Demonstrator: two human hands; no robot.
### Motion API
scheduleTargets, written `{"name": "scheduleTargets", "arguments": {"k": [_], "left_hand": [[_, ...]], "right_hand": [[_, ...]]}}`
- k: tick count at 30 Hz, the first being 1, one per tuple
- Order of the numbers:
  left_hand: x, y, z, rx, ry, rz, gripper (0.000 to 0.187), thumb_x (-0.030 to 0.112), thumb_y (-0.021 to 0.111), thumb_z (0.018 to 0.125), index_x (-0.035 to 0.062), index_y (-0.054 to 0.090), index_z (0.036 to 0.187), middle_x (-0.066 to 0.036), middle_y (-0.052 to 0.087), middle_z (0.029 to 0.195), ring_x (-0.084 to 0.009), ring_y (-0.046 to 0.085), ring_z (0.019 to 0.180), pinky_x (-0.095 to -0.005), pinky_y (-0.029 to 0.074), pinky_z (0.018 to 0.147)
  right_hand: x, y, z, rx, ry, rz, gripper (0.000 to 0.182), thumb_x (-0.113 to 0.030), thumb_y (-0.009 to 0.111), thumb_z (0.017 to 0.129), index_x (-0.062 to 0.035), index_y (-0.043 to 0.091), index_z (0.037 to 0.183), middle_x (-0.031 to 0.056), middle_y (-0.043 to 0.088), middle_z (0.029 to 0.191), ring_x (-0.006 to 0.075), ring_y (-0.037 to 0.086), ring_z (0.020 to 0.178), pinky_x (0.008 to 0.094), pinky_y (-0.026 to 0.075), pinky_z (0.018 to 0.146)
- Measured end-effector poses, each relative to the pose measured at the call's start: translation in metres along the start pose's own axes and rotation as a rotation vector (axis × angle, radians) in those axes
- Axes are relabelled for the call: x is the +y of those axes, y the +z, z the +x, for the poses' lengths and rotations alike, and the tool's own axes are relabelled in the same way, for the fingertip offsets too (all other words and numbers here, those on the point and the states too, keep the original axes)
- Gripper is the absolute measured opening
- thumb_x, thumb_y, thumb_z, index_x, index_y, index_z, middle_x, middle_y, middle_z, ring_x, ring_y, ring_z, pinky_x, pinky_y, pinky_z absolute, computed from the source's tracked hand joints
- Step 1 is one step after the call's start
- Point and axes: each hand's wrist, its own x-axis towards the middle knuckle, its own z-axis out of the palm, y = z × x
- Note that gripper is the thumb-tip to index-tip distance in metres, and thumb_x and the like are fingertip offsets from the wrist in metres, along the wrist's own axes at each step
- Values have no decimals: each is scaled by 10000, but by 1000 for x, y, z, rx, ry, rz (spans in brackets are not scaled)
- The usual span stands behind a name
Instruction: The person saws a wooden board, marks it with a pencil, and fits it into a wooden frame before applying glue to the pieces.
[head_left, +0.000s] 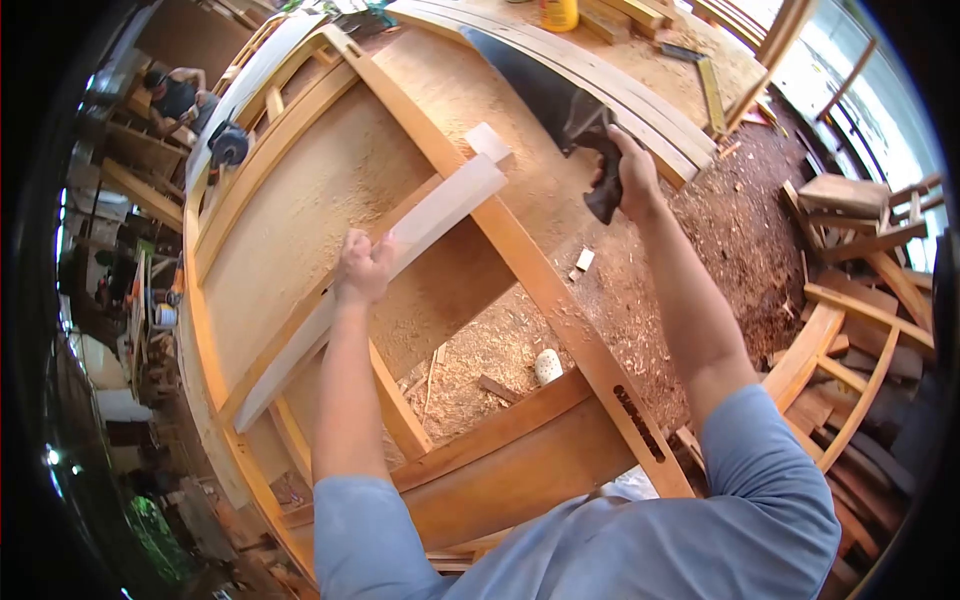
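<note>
My left hand (pixel 363 266) is closed round a pale wooden board (pixel 445 207) that lies slantwise across an orange-brown wooden frame (pixel 540 270). A small light block (pixel 488 142) shows beside the board's upper end. To the right, my right hand (pixel 636 172) grips the dark handle of a handsaw (pixel 535 85). The saw's wide blade points up and left, beyond the frame and apart from the board. Wood shavings are scattered over the panel (pixel 330 165) inside the frame.
Long planks (pixel 640 110) lie at the top. A square (pixel 711 92) and a yellow container (pixel 559 14) are beyond them. Chair-like wooden frames (pixel 845 370) are piled at right. A power tool (pixel 229 145) rests at upper left, near another person (pixel 180 100).
</note>
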Motion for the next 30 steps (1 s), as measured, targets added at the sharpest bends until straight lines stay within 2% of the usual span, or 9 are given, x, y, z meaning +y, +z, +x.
{"name": "scheduleTargets", "arguments": {"k": [5,7,10,14,20,21,27,29,30], "left_hand": [[15,-13,-5,-60,-67,-2,583,541,543,976,-29,643,904,-233,633,1097,-436,616,1060,-506,491,916],[22,-18,-4,-84,-82,25,573,538,556,972,-22,634,882,-229,641,1047,-432,618,1037,-509,493,904],[17,-12,-6,-28,-35,37,568,537,583,958,-18,640,853,-224,643,1037,-426,621,1018,-509,496,899],[14,-7,-6,9,-20,42,567,537,610,941,-16,641,815,-222,648,1028,-426,622,1011,-507,499,897],[23,-15,-8,3,-63,-22,582,570,661,896,-1,647,781,-198,661,965,-404,623,980,-500,495,900],[24,-11,-12,-14,-63,-49,582,570,661,896,-1,647,781,-198,661,965,-404,623,980,-500,495,900],[12,-15,-29,353,183,104,501,533,730,857,35,697,811,-99,672,991,-317,612,1010,-486,469,942],[12,-32,-44,211,108,202,432,459,777,813,32,728,855,-79,646,1074,-292,580,1083,-465,445,992],[3,-32,-47,222,91,195,432,459,777,813,32,728,855,-79,646,1074,-292,580,1083,-465,445,992]], "right_hand": [[0,-12,17,86,23,-157,351,-245,704,943,33,611,1137,113,653,797,220,641,603,352,549,546],[-4,2,-14,424,-599,-393,412,-187,713,911,63,602,1219,123,682,902,237,687,752,339,575,682],[-4,59,-29,155,-751,-435,494,-158,714,883,81,575,1292,160,709,1046,261,706,935,346,574,818],[47,107,52,-238,-618,-1135,652,-318,763,838,-5,571,1377,275,645,1294,386,669,1136,440,527,979],[72,115,75,-424,-400,-1542,565,-444,727,859,-24,655,1231,326,625,1216,477,625,1132,492,511,983],[77,98,71,-435,-560,-1597,507,-408,725,867,6,659,1152,329,662,1117,466,656,1059,498,530,932],[19,-4,-99,-429,-292,-1423,360,-295,685,910,9,651,1100,229,721,943,370,704,871,449,545,793],[10,-72,-161,-511,-295,-1289,483,-303,647,918,-63,654,1336,106,721,940,232,683,857,392,544,752],[-16,-95,-190,-411,327,-1130,532,-278,614,928,-56,607,1412,92,704,999,179,661,890,333,534,751]]}}
